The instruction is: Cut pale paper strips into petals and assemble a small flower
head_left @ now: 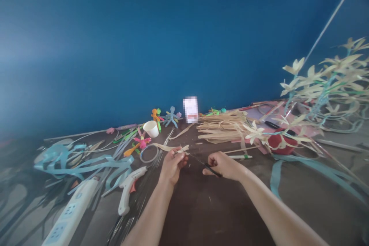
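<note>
Near the middle of the dark table, my left hand (173, 165) pinches a pale dried husk strip (184, 149), whose tail runs out to the left. My right hand (221, 166) is closed around the dark handles of a pair of scissors (211, 170). The blades point left and reach the strip beside my left fingertips; whether they are parted I cannot tell. A few small pale scraps lie on the table around the hands. Behind them lies a heap of dried husk strips (221, 126). A pen (242, 157) rests beyond my right hand.
At the left are a glue gun (128, 190), a power strip (72, 213), thin wires, a tape ring (149, 153) and blue ribbon (83, 165). A white cup (151, 128) stands near colourful pipe-cleaner figures (171, 116). Pale husk flowers (325, 80) rise at the right before a blue partition (173, 46).
</note>
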`<action>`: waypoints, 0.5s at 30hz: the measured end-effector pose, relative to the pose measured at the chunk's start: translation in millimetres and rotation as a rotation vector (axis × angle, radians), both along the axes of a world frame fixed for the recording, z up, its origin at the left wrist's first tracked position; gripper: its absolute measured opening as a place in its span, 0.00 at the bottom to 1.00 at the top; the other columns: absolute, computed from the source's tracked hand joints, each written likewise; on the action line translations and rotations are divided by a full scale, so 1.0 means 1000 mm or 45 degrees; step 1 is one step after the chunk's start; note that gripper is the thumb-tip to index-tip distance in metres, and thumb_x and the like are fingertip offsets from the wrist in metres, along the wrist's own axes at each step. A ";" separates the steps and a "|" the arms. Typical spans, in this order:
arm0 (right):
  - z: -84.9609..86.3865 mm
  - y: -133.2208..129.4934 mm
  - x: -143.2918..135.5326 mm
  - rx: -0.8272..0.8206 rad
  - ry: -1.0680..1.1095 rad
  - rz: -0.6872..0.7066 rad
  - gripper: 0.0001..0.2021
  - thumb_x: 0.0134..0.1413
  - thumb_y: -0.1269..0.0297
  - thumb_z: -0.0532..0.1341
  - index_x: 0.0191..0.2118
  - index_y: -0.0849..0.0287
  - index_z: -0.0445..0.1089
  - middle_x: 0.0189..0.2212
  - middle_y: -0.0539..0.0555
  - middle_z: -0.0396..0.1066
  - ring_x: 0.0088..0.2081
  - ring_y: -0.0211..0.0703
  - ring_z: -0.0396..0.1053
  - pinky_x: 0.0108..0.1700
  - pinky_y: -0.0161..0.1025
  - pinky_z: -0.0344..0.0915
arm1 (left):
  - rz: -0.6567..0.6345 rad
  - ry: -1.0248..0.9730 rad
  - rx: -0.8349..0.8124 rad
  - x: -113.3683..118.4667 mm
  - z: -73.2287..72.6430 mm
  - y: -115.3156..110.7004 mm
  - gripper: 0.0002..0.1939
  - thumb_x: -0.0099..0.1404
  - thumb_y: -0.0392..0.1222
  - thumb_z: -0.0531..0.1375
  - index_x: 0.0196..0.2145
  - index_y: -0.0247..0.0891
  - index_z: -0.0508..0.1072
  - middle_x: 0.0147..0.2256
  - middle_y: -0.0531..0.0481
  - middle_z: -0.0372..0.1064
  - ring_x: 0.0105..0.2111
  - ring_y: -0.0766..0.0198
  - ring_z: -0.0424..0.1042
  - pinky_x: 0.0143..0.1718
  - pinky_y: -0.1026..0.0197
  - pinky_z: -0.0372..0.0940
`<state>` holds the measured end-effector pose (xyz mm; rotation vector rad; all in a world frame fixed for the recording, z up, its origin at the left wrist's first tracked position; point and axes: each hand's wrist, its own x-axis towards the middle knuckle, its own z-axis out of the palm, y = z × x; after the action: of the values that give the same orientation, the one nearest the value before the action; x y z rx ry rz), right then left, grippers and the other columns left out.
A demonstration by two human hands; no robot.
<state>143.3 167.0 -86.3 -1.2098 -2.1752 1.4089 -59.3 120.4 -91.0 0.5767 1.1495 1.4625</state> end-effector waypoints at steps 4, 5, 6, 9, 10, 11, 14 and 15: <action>0.000 -0.001 0.000 -0.071 0.032 0.020 0.19 0.32 0.48 0.62 0.20 0.61 0.61 0.13 0.46 0.62 0.17 0.32 0.58 0.18 0.28 0.50 | -0.022 0.018 0.007 -0.001 0.000 0.000 0.17 0.47 0.36 0.62 0.35 0.35 0.64 0.25 0.51 0.68 0.23 0.70 0.68 0.22 0.70 0.62; 0.000 -0.001 0.000 -0.089 0.035 0.022 0.19 0.33 0.48 0.61 0.20 0.61 0.60 0.13 0.46 0.62 0.17 0.32 0.58 0.18 0.28 0.50 | -0.024 0.025 0.008 0.000 0.000 0.000 0.16 0.47 0.36 0.62 0.35 0.35 0.64 0.25 0.51 0.69 0.23 0.70 0.68 0.23 0.70 0.62; 0.000 -0.001 0.001 -0.103 0.035 0.025 0.19 0.33 0.48 0.61 0.20 0.61 0.60 0.12 0.46 0.62 0.16 0.32 0.58 0.18 0.28 0.51 | -0.026 0.028 0.011 0.000 0.000 0.000 0.16 0.47 0.36 0.62 0.35 0.35 0.64 0.25 0.50 0.69 0.24 0.70 0.68 0.23 0.69 0.62; 0.001 -0.001 0.002 -0.112 0.035 0.027 0.20 0.32 0.47 0.61 0.20 0.61 0.61 0.12 0.46 0.62 0.16 0.32 0.58 0.18 0.28 0.51 | -0.016 0.022 0.008 0.001 0.001 0.000 0.16 0.46 0.36 0.63 0.35 0.35 0.64 0.25 0.51 0.69 0.23 0.70 0.68 0.23 0.69 0.62; 0.002 0.000 0.002 -0.112 0.039 0.028 0.20 0.32 0.47 0.61 0.20 0.61 0.61 0.12 0.46 0.62 0.16 0.32 0.58 0.18 0.28 0.51 | -0.012 0.025 0.000 0.001 0.002 0.000 0.17 0.46 0.36 0.63 0.35 0.35 0.64 0.25 0.51 0.69 0.23 0.69 0.68 0.23 0.69 0.62; 0.002 0.000 0.002 -0.115 0.046 0.032 0.20 0.32 0.47 0.61 0.20 0.61 0.61 0.12 0.46 0.63 0.16 0.32 0.58 0.19 0.28 0.52 | -0.005 0.035 -0.008 0.002 0.002 -0.001 0.17 0.45 0.36 0.63 0.35 0.35 0.65 0.25 0.50 0.69 0.23 0.69 0.68 0.23 0.69 0.62; 0.002 0.000 0.002 -0.147 0.060 0.055 0.20 0.32 0.47 0.62 0.20 0.61 0.61 0.13 0.46 0.64 0.17 0.32 0.58 0.19 0.28 0.52 | 0.007 0.080 -0.010 0.002 0.002 -0.001 0.18 0.44 0.37 0.63 0.36 0.34 0.65 0.25 0.50 0.70 0.23 0.68 0.69 0.23 0.68 0.62; 0.002 0.000 0.001 -0.161 0.065 0.065 0.20 0.31 0.47 0.62 0.21 0.61 0.61 0.14 0.46 0.64 0.18 0.32 0.58 0.19 0.28 0.52 | 0.006 0.095 0.001 0.002 0.002 -0.001 0.19 0.44 0.37 0.63 0.36 0.34 0.65 0.25 0.50 0.70 0.23 0.67 0.69 0.23 0.67 0.62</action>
<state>144.7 167.2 -83.9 -1.1537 -2.1252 1.6021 -57.0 119.2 -88.7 0.6340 1.2093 1.4560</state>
